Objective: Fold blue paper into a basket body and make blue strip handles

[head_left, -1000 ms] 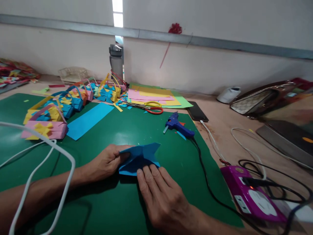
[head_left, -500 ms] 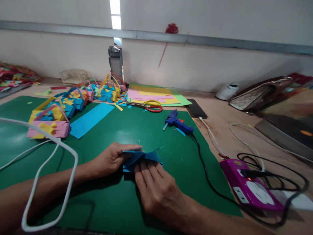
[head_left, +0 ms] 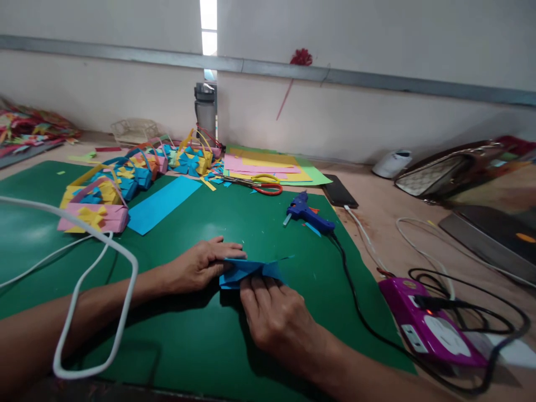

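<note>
A folded piece of blue paper (head_left: 237,272) is held just above the green mat (head_left: 201,340), in front of me. My left hand (head_left: 205,263) grips its left end, thumb on the near side and fingers along the far edge. The fingers of my right hand (head_left: 274,312) are tucked into the folds from the near side; their tips are hidden by the paper. Beyond my hands lie a flat blue paper strip (head_left: 163,205) and a blue glue gun (head_left: 310,214).
Several small paper baskets (head_left: 98,216) stand at the left. Scissors (head_left: 268,185), stacked coloured paper (head_left: 259,162) and a phone (head_left: 340,191) lie at the back. A purple power strip (head_left: 431,324) with black cable sits at the right. A white looped tube (head_left: 129,290) crosses the left foreground.
The view has shifted slightly. Both hands stay on the blue paper, and my left fingers lie a little flatter along its far edge.
</note>
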Demonstrator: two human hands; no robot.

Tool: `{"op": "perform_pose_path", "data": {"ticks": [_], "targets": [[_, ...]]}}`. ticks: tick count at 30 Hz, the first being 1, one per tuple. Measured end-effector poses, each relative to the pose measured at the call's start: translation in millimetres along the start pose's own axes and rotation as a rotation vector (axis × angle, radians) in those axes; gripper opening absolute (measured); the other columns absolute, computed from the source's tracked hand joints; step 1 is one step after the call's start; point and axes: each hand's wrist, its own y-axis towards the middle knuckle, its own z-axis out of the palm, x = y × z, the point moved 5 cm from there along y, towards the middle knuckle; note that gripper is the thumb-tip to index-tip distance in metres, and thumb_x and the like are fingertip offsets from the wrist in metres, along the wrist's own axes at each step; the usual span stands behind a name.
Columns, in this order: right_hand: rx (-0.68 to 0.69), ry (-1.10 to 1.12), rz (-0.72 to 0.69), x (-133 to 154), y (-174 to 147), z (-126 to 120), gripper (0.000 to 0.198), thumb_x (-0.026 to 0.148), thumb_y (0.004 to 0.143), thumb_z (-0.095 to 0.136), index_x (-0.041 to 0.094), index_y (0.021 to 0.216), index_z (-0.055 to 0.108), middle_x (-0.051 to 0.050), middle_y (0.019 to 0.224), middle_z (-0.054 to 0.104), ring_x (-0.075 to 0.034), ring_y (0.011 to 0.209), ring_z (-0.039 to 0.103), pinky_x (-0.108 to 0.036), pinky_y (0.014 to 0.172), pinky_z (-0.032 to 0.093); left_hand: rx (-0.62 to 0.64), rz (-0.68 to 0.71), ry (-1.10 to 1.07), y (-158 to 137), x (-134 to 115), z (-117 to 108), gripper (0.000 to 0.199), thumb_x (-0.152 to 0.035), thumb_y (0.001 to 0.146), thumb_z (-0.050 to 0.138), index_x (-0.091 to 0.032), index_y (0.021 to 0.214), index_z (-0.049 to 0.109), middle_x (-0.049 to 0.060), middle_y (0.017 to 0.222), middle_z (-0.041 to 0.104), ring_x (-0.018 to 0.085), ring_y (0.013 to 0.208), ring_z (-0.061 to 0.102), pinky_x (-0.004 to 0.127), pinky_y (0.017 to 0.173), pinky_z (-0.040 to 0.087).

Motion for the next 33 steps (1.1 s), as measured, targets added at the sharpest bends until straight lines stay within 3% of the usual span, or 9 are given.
{"op": "perform_pose_path", "data": {"ticks": [3,10,14,17,19,21,27,33], "targets": [[0.009,-0.006,0.000,-2,-1,-2,0.028,0.004,0.085,0.035,0.005,0.091,0.062,-0.010,0.068,0.064,-0.018,0.054,0.059,-0.030,0.046,0.041,0.052,0.018,0.034,0,-1,-1,0.033,-0.021,0.093,0.039,-0.026,0.121,0.055,0.004,0.130,0.057,0.022,0.131,0.037,0.051,0.111,0.017],[-0.032,0.015,-0.005,-7,-2,-6,0.029,0.004,0.086,0.032,0.006,0.091,0.060,-0.010,0.067,0.063,-0.018,0.055,0.058,-0.030,0.048,0.041,0.093,0.046,0.006,0,0,-2,0.039,-0.028,0.093,0.040,-0.024,0.132,0.043,0.008,0.137,0.049,0.022,0.132,0.035,0.051,0.111,0.010],[-0.045,0.030,0.005,-8,-2,-6,0.028,0.004,0.085,0.033,0.008,0.085,0.060,-0.008,0.062,0.061,-0.018,0.052,0.056,-0.030,0.046,0.039,0.153,0.084,0.010,1,-5,2,0.028,-0.027,0.095,0.037,-0.024,0.113,0.057,0.004,0.124,0.059,0.022,0.127,0.041,0.047,0.110,0.014],[-0.043,0.044,0.016,-9,-1,-6,0.028,0.003,0.085,0.032,0.009,0.084,0.059,-0.007,0.062,0.060,-0.018,0.052,0.056,-0.030,0.047,0.039,0.040,0.100,0.010,3,-9,1,0.028,-0.027,0.095,0.035,-0.017,0.088,0.060,0.003,0.099,0.065,0.018,0.098,0.056,0.037,0.100,0.032],[-0.042,0.048,0.009,-11,0,-6,0.030,0.003,0.086,0.030,0.008,0.088,0.059,-0.007,0.064,0.061,-0.018,0.053,0.057,-0.030,0.049,0.040,-0.050,0.106,0.023,3,-11,1,0.030,-0.025,0.095,0.034,-0.015,0.079,0.057,0.002,0.080,0.061,0.014,0.076,0.054,0.028,0.082,0.042],[-0.043,0.046,0.002,-11,0,-7,0.030,0.004,0.086,0.030,0.007,0.090,0.059,-0.008,0.065,0.061,-0.018,0.054,0.057,-0.030,0.050,0.041,-0.113,0.117,0.068,3,-12,2,0.029,-0.023,0.094,0.033,-0.015,0.075,0.054,0.001,0.070,0.053,0.013,0.066,0.048,0.023,0.067,0.041],[-0.055,0.076,0.006,-12,0,-9,0.031,0.003,0.087,0.029,0.007,0.088,0.059,-0.007,0.063,0.060,-0.017,0.053,0.055,-0.030,0.050,0.040,-0.154,0.153,0.242,2,-14,6,0.028,-0.019,0.092,0.032,-0.015,0.071,0.050,0.001,0.066,0.047,0.013,0.063,0.042,0.024,0.061,0.037],[-0.017,0.110,-0.001,-10,-2,-7,0.028,0.003,0.086,0.031,0.010,0.085,0.059,-0.006,0.064,0.059,-0.017,0.053,0.054,-0.030,0.048,0.035,-0.150,0.254,0.349,1,-17,10,0.020,-0.015,0.089,0.034,-0.014,0.081,0.053,0.007,0.074,0.059,0.017,0.071,0.048,0.028,0.066,0.041]]}}
